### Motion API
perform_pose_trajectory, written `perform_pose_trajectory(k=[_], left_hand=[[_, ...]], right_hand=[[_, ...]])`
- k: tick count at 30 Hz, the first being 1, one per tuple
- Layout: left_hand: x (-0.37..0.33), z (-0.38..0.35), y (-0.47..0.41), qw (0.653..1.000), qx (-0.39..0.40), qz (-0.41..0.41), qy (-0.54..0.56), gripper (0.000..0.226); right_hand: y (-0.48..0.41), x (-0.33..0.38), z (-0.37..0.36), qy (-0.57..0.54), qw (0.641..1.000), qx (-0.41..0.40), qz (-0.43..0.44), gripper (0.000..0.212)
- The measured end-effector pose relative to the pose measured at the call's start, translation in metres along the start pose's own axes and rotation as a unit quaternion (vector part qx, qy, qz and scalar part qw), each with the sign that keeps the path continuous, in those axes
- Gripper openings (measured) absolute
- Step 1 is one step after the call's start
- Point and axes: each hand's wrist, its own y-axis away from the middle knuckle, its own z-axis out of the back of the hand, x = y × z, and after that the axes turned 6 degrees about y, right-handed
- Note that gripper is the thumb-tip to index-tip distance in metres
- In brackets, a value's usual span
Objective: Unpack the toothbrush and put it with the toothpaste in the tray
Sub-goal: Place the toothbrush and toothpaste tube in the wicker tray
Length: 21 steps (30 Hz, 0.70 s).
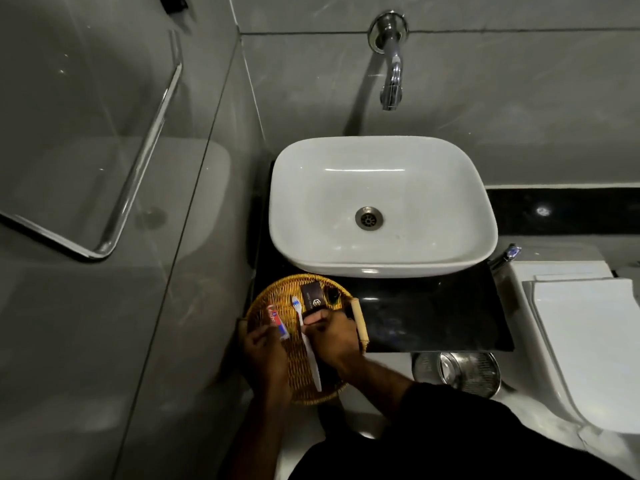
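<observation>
Grey-tiled bathroom walls surround a black counter (433, 317) that carries a white vessel basin (381, 206), with a chrome wall spout (391, 60) above it. At the counter's front-left corner a round wicker tray (277, 292) overhangs the edge. The unpacked toothbrush (309, 344), white with blue and white bristles, lies in the middle of the tray, head toward the basin and handle reaching the tray's near rim. Just left of it, apart from it, lies the small red and blue toothpaste tube (278, 322). The left hand (265, 355) hovers over the tray's left side, fingers curled, with fingertips touching the near end of the tube. The right hand (332, 337) is closed in a pinch on the near end of a dark brown box (312, 301) that rests on the tray just right of the brush head. At the tray's right rim sits a pale roll-shaped handle (358, 318). Beyond the counter's right edge stand a steel bin (467, 372) on the floor and a white toilet (588, 341).
</observation>
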Motion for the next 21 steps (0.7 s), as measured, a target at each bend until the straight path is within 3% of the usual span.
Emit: perform_pose_trajectory(k=[3, 8, 11, 15, 21], left_hand=[[0.004, -0.006, 0.002, 0.999, -0.019, 0.019, 0.033, 0.026], [0.013, -0.009, 0.007, 0.998, -0.05, 0.036, -0.006, 0.027], [0.013, -0.007, 0.008, 0.993, -0.028, -0.048, -0.108, 0.031], [0.016, -0.006, -0.003, 0.918, 0.035, -0.211, -0.334, 0.049], [0.015, -0.01, -0.028, 0.908, 0.059, -0.22, -0.351, 0.033]], right_hand=[[-0.007, 0.003, -0.007, 0.07, 0.997, -0.007, 0.036, 0.015], [-0.019, 0.014, -0.014, 0.23, 0.97, 0.064, 0.045, 0.034], [-0.02, 0.015, -0.016, 0.262, 0.96, 0.081, 0.051, 0.037], [-0.022, 0.008, -0.011, 0.266, 0.957, 0.054, 0.099, 0.029], [-0.021, 0.002, -0.003, 0.264, 0.95, 0.036, 0.164, 0.033]])
